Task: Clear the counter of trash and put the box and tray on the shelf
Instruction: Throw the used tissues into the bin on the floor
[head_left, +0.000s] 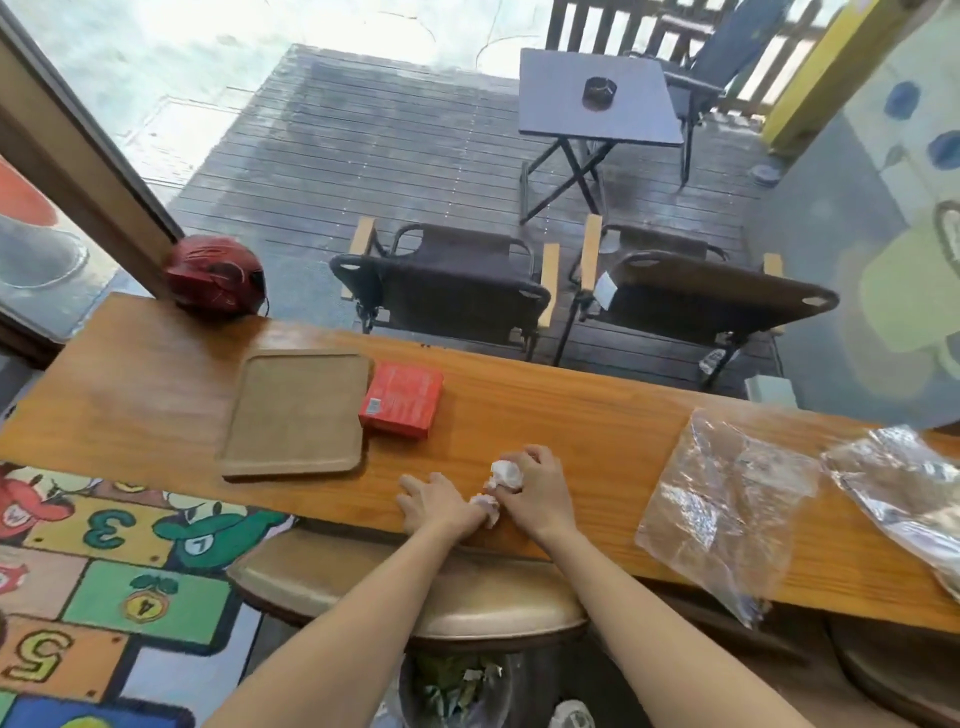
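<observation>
On the wooden counter (571, 415) lie a flat wooden tray (296, 410) and, touching its right edge, a red box (402, 397). At the near edge, my right hand (535, 483) grips a crumpled white tissue (506, 473). My left hand (436, 501) lies flat beside it, fingers spread on the wood, with a second tissue wad (485, 506) at its inner edge between the two hands. Two clear plastic bags, one (727, 509) nearer and one (904, 478) at the far right, lie crumpled on the counter.
A red helmet (215, 275) sits at the counter's far left corner. Below me are a round stool (415, 592) and a trash bin (457, 686) holding scraps. Two folding chairs (452, 280) and a small table (597, 93) stand beyond the counter.
</observation>
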